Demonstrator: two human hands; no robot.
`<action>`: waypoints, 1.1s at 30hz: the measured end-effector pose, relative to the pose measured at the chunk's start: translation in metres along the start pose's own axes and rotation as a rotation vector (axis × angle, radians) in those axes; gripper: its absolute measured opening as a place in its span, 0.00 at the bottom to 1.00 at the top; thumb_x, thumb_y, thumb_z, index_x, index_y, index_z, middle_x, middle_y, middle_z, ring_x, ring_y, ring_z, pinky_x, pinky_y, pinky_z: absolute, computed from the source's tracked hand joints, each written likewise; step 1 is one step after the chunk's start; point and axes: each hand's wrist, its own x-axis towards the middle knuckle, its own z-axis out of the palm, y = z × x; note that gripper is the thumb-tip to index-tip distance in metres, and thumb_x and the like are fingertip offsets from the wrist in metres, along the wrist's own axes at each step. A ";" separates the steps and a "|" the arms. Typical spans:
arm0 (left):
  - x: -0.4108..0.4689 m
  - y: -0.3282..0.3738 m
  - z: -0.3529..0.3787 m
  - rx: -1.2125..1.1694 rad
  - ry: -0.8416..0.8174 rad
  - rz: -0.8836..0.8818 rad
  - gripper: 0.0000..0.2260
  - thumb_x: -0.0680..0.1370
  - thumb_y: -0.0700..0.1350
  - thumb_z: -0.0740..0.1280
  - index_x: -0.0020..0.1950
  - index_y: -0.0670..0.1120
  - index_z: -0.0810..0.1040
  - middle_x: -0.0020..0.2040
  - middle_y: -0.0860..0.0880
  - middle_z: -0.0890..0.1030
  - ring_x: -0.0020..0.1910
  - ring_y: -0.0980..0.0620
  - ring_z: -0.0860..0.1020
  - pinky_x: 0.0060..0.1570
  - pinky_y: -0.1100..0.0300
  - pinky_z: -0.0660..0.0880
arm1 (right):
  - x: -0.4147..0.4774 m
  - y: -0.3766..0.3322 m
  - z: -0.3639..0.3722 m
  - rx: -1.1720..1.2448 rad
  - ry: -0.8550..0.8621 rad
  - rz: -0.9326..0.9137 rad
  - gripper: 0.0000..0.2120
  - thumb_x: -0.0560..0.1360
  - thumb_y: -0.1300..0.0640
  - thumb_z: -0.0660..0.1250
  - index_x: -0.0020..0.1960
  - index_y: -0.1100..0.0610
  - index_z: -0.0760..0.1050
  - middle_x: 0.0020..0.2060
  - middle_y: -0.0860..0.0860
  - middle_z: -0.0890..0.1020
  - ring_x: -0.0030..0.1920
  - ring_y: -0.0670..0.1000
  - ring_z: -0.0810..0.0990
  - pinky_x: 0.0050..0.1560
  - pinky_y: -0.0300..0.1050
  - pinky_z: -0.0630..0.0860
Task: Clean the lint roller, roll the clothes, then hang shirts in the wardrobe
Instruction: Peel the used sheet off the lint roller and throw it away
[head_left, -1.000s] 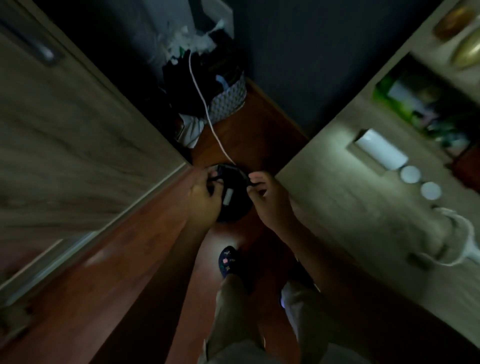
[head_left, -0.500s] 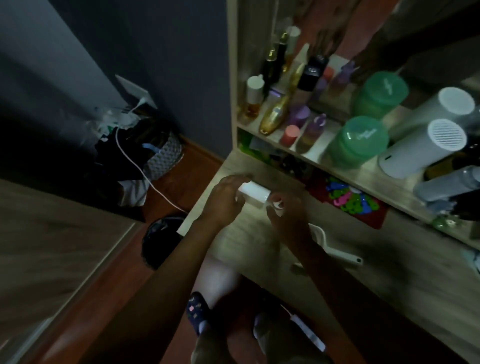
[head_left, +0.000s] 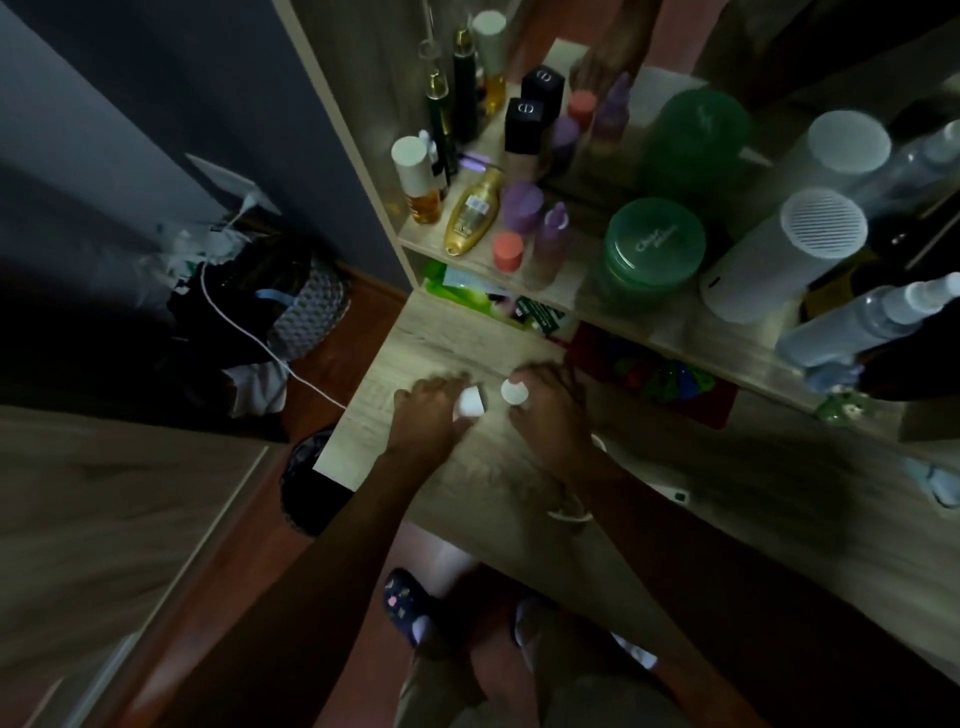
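On the wooden desk (head_left: 415, 332), my left hand (head_left: 428, 415) is shut on a white lint roll (head_left: 470, 402), most of which my fingers hide. Just to the right, my right hand (head_left: 548, 415) pinches a small round white cap (head_left: 514, 391) close to the roll's end. The two white pieces are almost touching. The white lint roller handle (head_left: 570, 513) lies on the desk under my right forearm, only partly visible. No shirts or wardrobe rail are in view.
A black bin (head_left: 306, 483) stands on the floor at the desk's left corner. A patterned basket (head_left: 309, 312) with a white cable (head_left: 270, 348) sits by the dark wall. Shelves above the desk hold bottles (head_left: 470, 213), green jars (head_left: 652, 244) and a white cylinder (head_left: 779, 260).
A second ago both hands were down at the black bin on the floor. They rose to the desk and took the white roll; now the right hand holds the round cap beside it.
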 end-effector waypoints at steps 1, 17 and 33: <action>-0.006 -0.002 0.002 -0.046 -0.018 -0.019 0.24 0.76 0.55 0.70 0.70 0.48 0.75 0.60 0.44 0.80 0.59 0.41 0.77 0.57 0.47 0.70 | -0.001 -0.002 -0.002 0.000 -0.027 0.025 0.17 0.68 0.58 0.73 0.56 0.51 0.79 0.54 0.51 0.81 0.57 0.56 0.76 0.58 0.49 0.70; -0.093 0.028 -0.027 -0.614 0.149 -0.122 0.30 0.75 0.58 0.73 0.74 0.52 0.68 0.58 0.50 0.83 0.54 0.53 0.80 0.51 0.57 0.78 | -0.016 -0.022 -0.075 0.819 -0.256 -0.004 0.09 0.70 0.64 0.76 0.45 0.52 0.82 0.44 0.47 0.85 0.47 0.45 0.82 0.48 0.33 0.73; -0.103 0.066 -0.060 -0.753 0.145 0.012 0.28 0.76 0.56 0.72 0.73 0.61 0.64 0.56 0.52 0.83 0.52 0.57 0.82 0.43 0.55 0.80 | -0.035 -0.019 -0.142 0.800 -0.361 -0.193 0.06 0.71 0.62 0.77 0.47 0.60 0.84 0.29 0.32 0.78 0.31 0.41 0.68 0.34 0.40 0.64</action>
